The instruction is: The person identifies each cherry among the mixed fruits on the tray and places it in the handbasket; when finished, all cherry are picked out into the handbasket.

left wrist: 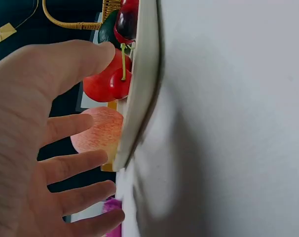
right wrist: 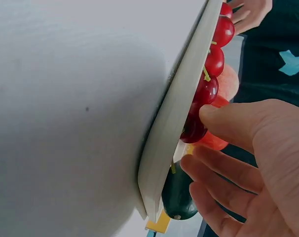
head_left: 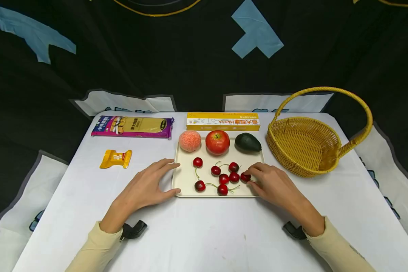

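Note:
A shallow cream tray point(head_left: 187, 192) bears several red cherries point(head_left: 223, 178) with green stems, spread over its front half. At its right side my right hand point(head_left: 275, 185) pinches a dark red cherry point(head_left: 244, 178) between thumb and index finger, while the other fingers curve loosely beside them. My left hand point(head_left: 147, 189) rests by the left edge of the tray, fingers spread and holding nothing. Along the back of the tray lie a fuzzy peach point(head_left: 190, 141), a red apple point(head_left: 217, 142) and a dark green avocado point(head_left: 248, 142).
Behind the tray lies a yellow and white pasta box point(head_left: 223, 121). A purple and gold noodle packet point(head_left: 132, 126) and a small orange wrapped snack point(head_left: 116, 159) are on the left. To the right stands a wicker basket point(head_left: 304, 145) with a tall arched handle.

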Tool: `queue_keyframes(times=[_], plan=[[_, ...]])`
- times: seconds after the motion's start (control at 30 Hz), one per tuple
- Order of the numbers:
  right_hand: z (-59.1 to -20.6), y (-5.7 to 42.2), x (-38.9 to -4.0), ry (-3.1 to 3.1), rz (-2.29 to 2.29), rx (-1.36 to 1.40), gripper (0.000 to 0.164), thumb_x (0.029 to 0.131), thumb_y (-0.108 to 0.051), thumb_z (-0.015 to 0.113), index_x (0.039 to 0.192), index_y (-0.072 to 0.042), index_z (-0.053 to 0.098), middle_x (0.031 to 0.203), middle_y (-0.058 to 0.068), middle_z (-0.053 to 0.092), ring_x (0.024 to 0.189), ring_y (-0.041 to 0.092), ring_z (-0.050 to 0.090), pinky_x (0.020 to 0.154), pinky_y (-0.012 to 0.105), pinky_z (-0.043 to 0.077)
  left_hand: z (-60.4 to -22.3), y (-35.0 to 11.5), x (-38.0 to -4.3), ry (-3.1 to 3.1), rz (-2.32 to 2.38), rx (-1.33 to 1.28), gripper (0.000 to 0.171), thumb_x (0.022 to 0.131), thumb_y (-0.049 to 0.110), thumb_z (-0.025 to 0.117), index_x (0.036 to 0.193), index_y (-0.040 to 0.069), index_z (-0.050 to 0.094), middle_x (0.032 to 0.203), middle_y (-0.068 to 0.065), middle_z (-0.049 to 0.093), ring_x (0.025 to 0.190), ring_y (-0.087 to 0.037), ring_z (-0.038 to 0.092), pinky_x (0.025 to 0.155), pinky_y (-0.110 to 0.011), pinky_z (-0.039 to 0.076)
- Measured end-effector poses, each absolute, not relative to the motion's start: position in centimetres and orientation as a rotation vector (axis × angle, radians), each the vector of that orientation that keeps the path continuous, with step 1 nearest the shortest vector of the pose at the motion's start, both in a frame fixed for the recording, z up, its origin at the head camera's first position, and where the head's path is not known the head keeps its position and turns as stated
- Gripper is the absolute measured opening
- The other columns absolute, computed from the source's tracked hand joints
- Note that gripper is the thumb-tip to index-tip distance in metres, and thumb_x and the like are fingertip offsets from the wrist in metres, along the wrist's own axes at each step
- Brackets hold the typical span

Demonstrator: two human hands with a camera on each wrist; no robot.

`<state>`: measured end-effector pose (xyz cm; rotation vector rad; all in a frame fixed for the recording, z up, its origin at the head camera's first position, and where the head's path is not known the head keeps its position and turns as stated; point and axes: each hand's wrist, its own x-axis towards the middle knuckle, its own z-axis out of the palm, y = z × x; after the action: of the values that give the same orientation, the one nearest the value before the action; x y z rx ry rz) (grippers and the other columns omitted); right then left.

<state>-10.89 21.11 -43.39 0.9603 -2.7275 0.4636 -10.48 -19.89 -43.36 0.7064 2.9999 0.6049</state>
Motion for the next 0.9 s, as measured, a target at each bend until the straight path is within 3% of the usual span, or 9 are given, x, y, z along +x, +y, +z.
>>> queue_keyframes(times=[0.3,0.9], plan=[[-43.7,21.0,-11.0,-2.759,0.49,0.987,0.027,0.089,-0.019,0.09,0.11,-0.01,0.076,0.103,0.001,0.074,0.088,0.015,0.071,0.074,0.036,0.061,-44.1,-20.5,-10.9,2.964,0.589,0.739,0.067,0.085,0.051,0.087,0.14,0.017,0.067,0.159,-0.007,0.055,0.139,-0.034,0.058,0.107,-0.059,0.054],[-41.4,21.9,-12.7,-2.785,0.523,0.89,0.031,0.089,-0.012,0.089,0.113,-0.009,0.071,0.103,0.005,0.074,0.086,0.02,0.072,0.072,0.038,0.062,-44.5,-20.9,-11.0,2.959,0.568,0.773,0.063,0.085,0.055,0.085,0.135,0.018,0.071,0.162,-0.002,0.054,0.145,-0.031,0.055,0.111,-0.059,0.05]])
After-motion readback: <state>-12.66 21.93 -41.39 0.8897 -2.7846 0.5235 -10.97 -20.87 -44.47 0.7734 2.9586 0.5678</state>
